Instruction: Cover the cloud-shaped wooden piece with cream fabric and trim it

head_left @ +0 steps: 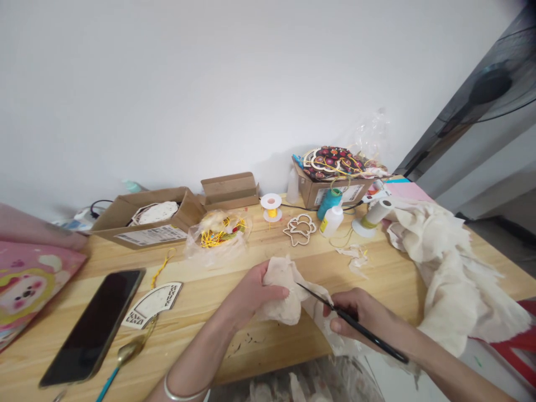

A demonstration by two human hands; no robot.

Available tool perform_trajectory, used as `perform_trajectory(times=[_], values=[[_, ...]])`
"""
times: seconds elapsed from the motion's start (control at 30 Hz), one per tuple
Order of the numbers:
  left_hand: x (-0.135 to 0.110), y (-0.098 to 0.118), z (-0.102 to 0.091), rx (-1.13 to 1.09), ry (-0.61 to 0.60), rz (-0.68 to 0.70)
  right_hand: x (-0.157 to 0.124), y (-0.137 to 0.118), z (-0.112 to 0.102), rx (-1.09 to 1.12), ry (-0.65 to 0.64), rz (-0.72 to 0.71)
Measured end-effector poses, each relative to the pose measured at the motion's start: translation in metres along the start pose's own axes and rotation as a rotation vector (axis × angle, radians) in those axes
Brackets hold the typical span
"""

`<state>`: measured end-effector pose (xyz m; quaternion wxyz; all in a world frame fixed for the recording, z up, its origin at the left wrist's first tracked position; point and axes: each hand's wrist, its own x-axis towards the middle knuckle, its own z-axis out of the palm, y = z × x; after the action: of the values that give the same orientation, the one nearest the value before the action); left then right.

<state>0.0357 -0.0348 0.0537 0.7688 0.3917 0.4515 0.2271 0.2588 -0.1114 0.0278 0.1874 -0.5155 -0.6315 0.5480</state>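
Note:
My left hand point(257, 290) pinches a crumpled piece of off-white cloth point(285, 307) between thumb and fingers, just above the table's front part. In my right hand point(364, 312) is a pair of slim black scissors point(368, 333), their pointed tip touching or just in front of the cloth. A loose strip of the same cloth point(315, 304) trails from the piece toward my right hand. Whether the blades are apart cannot be made out. To the right lies a large heap of off-white cloth point(448, 262), partly over the table edge.
A phone point(94, 326), a fan-shaped wooden piece point(153, 304) and a spoon point(128, 352) lie left. Behind are cardboard boxes point(146, 237), a yellow thread spool point(272, 209), wooden cutouts point(299, 230) and a white bottle point(332, 221). A clear bag point(352, 379) hangs below the front edge.

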Motion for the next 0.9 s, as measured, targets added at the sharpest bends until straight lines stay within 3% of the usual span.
perform_trajectory(times=[0.33, 0.63, 0.9], values=[[-0.002, 0.0, 0.0, 0.0, 0.022, -0.007, 0.005, 0.001, 0.002, -0.04, 0.045, 0.035], [-0.002, -0.003, -0.003, -0.066, -0.05, -0.011, 0.004, -0.007, 0.001, -0.088, 0.021, -0.005], [-0.003, -0.012, 0.001, -0.205, -0.044, 0.039, 0.004, -0.006, 0.015, 0.112, -0.01, -0.113]])
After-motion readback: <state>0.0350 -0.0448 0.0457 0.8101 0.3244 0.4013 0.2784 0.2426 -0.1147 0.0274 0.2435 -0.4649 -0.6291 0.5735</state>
